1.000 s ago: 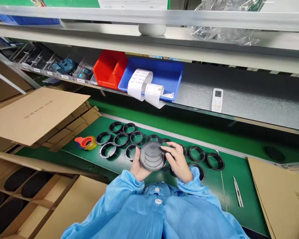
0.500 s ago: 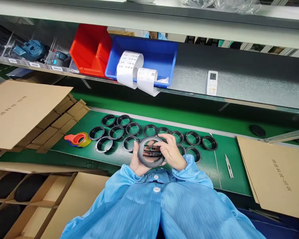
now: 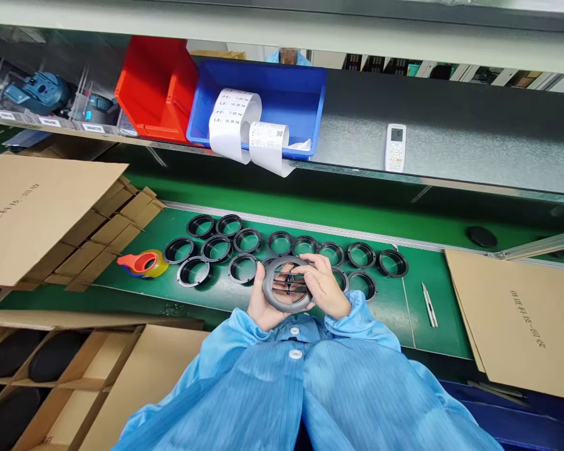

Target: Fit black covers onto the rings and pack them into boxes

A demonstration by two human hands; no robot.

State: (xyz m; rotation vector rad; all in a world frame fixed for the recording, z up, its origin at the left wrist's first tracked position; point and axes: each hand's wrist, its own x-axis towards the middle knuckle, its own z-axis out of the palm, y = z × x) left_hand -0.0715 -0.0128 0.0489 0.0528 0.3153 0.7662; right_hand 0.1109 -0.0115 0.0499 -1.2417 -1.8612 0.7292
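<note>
A round air vent (image 3: 287,303) with a dark grey rim and thin black slats is held up in front of my chest. My left hand (image 3: 261,305) grips its left side, thumb on the rim, and its other fingers show behind the slats. From the right, my right hand (image 3: 328,290) holds the rim, with fingertips reaching over the upper right edge towards the slats. Behind the vent, several black rings (image 3: 193,272) lie on the green bench (image 3: 385,319), a few partly hidden by the vent and my hands.
Left on the bench are tape rolls (image 3: 143,264) and stacked cardboard (image 3: 42,213); a divided box (image 3: 94,357) holds black round pieces below. Right are a craft knife (image 3: 429,305) and cardboard sheets (image 3: 521,319). The shelf carries a red bin (image 3: 153,91), blue bin (image 3: 291,94) and remote control (image 3: 395,148).
The vent's slats now look thinner and tilted differently, and an upright piece shows between them. Both hands keep hold of the vent. The whole view has shifted slightly.
</note>
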